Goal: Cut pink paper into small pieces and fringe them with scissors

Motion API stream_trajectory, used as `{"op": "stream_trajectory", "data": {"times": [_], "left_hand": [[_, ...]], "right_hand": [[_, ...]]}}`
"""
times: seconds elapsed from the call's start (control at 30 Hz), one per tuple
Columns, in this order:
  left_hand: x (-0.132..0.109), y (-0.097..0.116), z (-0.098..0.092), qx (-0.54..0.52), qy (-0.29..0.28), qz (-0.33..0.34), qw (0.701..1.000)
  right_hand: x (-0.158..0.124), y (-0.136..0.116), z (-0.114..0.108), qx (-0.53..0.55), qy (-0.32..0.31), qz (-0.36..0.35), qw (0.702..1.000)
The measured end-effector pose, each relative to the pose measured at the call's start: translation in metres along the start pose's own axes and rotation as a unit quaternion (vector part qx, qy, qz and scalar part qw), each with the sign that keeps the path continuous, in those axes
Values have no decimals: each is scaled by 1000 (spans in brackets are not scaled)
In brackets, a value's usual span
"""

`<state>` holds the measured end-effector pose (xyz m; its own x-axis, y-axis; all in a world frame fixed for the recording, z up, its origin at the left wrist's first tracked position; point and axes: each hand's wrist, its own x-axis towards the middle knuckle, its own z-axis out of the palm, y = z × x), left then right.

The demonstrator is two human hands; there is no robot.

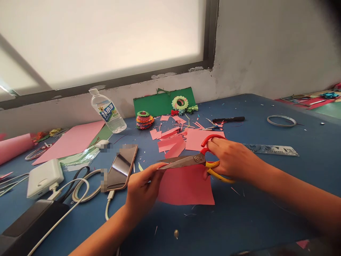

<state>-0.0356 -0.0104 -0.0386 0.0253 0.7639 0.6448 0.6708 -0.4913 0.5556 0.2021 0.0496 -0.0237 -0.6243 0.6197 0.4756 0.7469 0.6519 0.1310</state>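
Note:
My right hand (226, 156) is closed around the red and yellow handles of a pair of scissors (183, 161). Their blades point left, slightly parted, over the top edge of a pink sheet of paper (186, 186). That sheet's upper left part is pinched in my left hand (144, 185), close to the blade tips. Just behind the scissors lie another pink piece of paper (195, 138) and a pile of pink paper scraps (170, 142). Whether the blades are touching the held sheet I cannot tell.
A phone (122, 167) with a cable lies left of my left hand, near a white power bank (45, 177). Behind stand a water bottle (108, 112), a layered paper ornament (144, 121) and a green board (160, 101). Right are a marker (229, 119), a ruler (274, 149) and a ring (281, 121).

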Motion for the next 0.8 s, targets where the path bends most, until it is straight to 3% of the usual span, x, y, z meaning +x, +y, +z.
{"op": "stream_trajectory", "data": {"times": [0.8], "left_hand": [[0, 1, 0, 10, -9, 30, 999]], "right_hand": [[-4, -8, 8, 72, -49, 1, 996]]}}
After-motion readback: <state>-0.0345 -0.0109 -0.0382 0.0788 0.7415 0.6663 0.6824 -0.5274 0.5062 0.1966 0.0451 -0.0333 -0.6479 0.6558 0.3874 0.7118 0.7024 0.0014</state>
